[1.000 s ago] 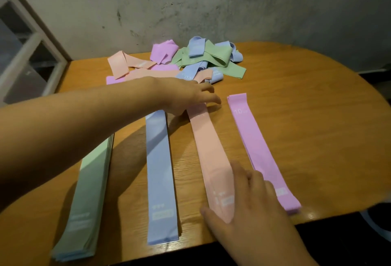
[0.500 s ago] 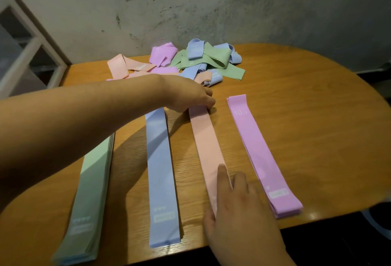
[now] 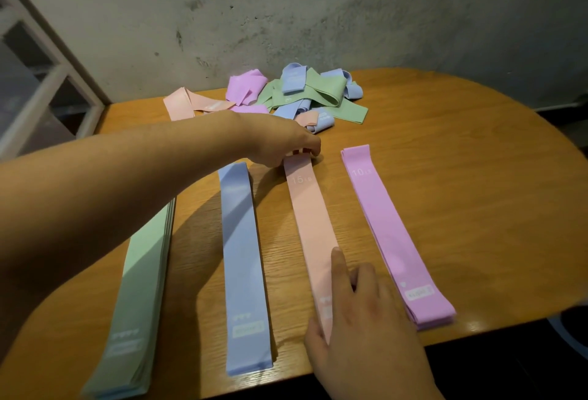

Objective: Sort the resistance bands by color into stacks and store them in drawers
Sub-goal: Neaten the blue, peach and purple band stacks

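Four flat stacks of resistance bands lie side by side on the wooden table (image 3: 471, 196): green (image 3: 136, 288), blue (image 3: 243, 256), peach (image 3: 313, 228) and purple (image 3: 388, 234). My left hand (image 3: 283, 142) reaches across the blue stack, and its curled fingertips pinch the far end of the peach stack. My right hand (image 3: 359, 313) lies flat with straight fingers, pressing on the near end of the same peach stack. A tangled pile of unsorted bands (image 3: 305, 94) in all these colours sits at the back of the table.
The table's rounded front edge runs just under the near ends of the stacks. A grey concrete wall stands behind the pile. A white window frame (image 3: 47, 91) is at the far left. No drawers are in view.
My left hand's fingers have curled down onto the far end of the peach stack. My right hand slid a little toward me along that stack, uncovering more of it.
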